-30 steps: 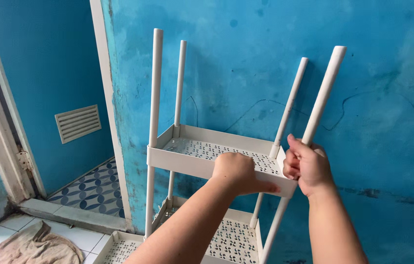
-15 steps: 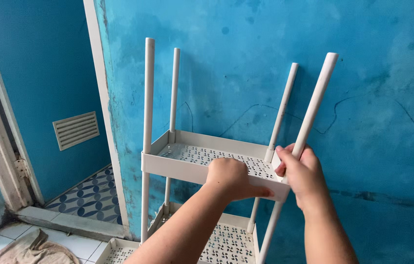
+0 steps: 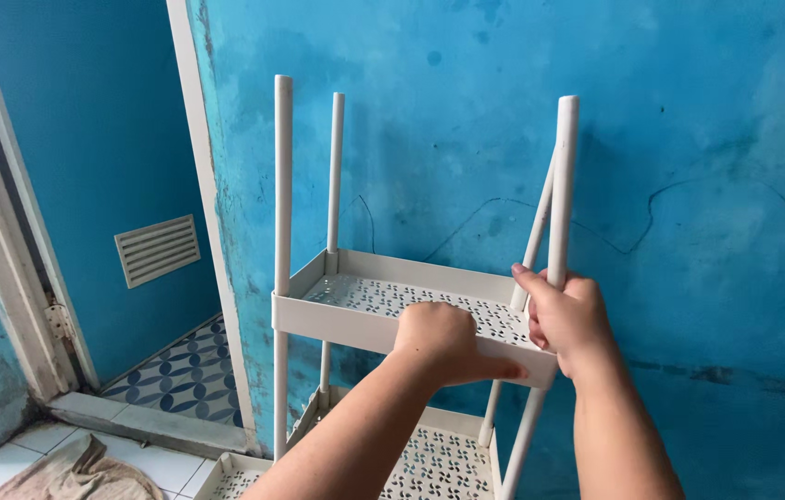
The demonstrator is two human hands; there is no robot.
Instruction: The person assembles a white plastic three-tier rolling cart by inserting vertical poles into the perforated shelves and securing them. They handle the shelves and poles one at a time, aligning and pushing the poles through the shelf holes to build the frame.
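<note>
The right hand (image 3: 566, 322), right of centre in the frame, is wrapped tightly around the near right pole (image 3: 559, 213) of a white plastic shelf rack (image 3: 383, 306), just above the perforated top tray (image 3: 392, 298). The left hand (image 3: 443, 341), just beside it at lower centre, is closed over that tray's front rim. The rack stands at the middle of the frame against a worn blue wall (image 3: 689, 139), with a lower tray (image 3: 439, 458) beneath. At lower left, a crumpled cloth (image 3: 77, 472) lies on the floor below a doorway with a vent grille (image 3: 157, 249).
</note>
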